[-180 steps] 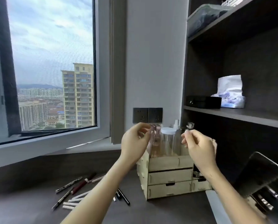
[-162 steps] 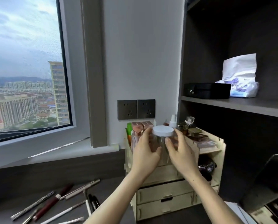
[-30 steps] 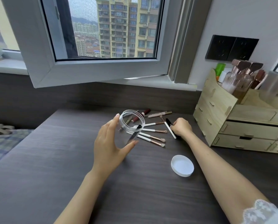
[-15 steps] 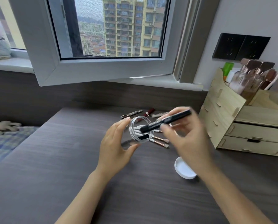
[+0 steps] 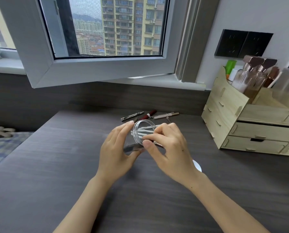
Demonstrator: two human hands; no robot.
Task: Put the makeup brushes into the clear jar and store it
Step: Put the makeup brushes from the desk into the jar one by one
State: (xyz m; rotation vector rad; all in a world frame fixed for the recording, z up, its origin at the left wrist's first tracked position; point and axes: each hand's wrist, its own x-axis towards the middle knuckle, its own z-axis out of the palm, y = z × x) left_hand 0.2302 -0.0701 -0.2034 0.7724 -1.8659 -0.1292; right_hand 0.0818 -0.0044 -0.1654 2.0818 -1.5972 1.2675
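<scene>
The left hand (image 5: 116,148) grasps the clear jar (image 5: 141,133) above the bench (image 5: 56,165), tilted. The right hand (image 5: 169,148), just beside the jar's mouth, pinches a brush (image 5: 157,144); white brushes (image 5: 147,130) show through the jar.

Wooden drawer organizer (image 5: 227,113) with bottles (image 5: 246,78), open window (image 5: 106,68), wall sockets (image 5: 243,44)

Clear jar (image 5: 141,130), white-handled brushes (image 5: 146,130), dark grey woodgrain desk (image 5: 56,165), pale wooden organiser (image 5: 227,111).
</scene>
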